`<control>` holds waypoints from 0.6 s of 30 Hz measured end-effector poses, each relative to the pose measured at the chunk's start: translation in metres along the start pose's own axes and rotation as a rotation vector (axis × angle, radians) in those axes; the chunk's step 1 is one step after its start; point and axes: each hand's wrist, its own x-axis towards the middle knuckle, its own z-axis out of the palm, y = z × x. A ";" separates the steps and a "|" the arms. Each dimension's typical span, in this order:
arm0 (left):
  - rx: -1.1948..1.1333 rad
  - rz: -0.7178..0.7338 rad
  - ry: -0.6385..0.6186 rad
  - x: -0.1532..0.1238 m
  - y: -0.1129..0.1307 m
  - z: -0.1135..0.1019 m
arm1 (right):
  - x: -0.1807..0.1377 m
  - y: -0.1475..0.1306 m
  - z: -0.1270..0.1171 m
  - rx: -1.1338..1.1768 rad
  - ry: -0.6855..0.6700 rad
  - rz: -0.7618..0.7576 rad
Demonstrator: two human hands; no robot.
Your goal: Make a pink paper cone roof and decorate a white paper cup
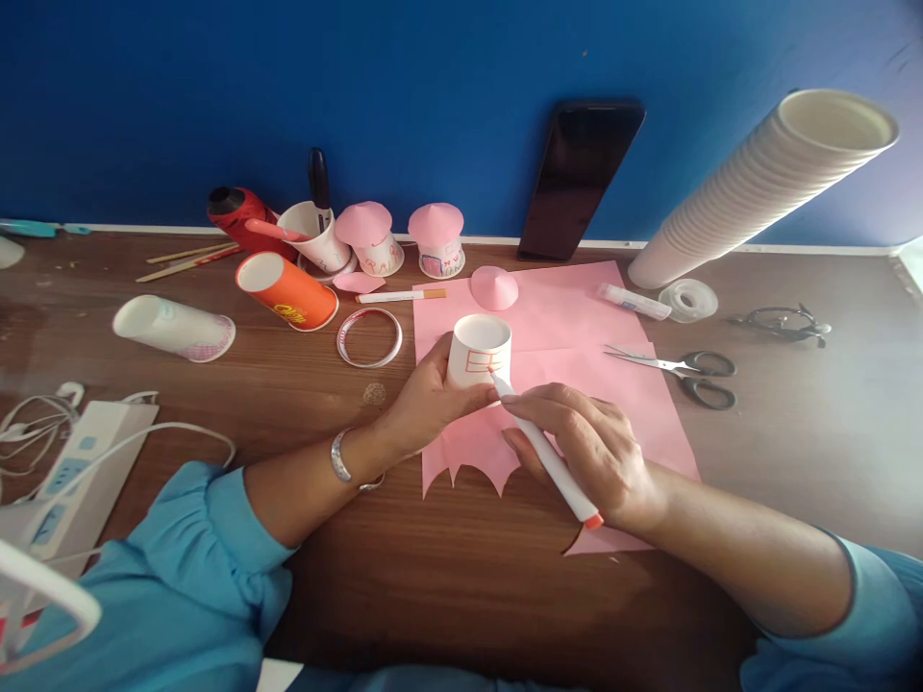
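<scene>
My left hand (pixel 433 394) is closed around a short white paper cup (pixel 461 363), its open rim facing up. On the cup's side is an orange drawn rectangle divided by crossing lines. A white marker pen (pixel 552 461) with an orange end sits in the grip of my right hand (pixel 587 447), and its tip is at the drawing. Beneath both hands lies pink paper (pixel 577 327) with scalloped cut edges. A small pink paper cone (pixel 494 287) rests near the sheet's top edge.
Two decorated cups with pink cone tops (pixel 436 226) stand by the blue wall. To the right are scissors (pixel 678 367), a glue stick (pixel 635 301), clear tape (pixel 688 300) and a tall cup stack (pixel 764 183). A phone (pixel 581 183) leans on the wall; a power strip (pixel 83 481) lies left.
</scene>
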 end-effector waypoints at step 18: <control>-0.032 -0.012 -0.045 -0.001 0.003 -0.001 | 0.002 0.001 -0.007 0.080 0.065 -0.051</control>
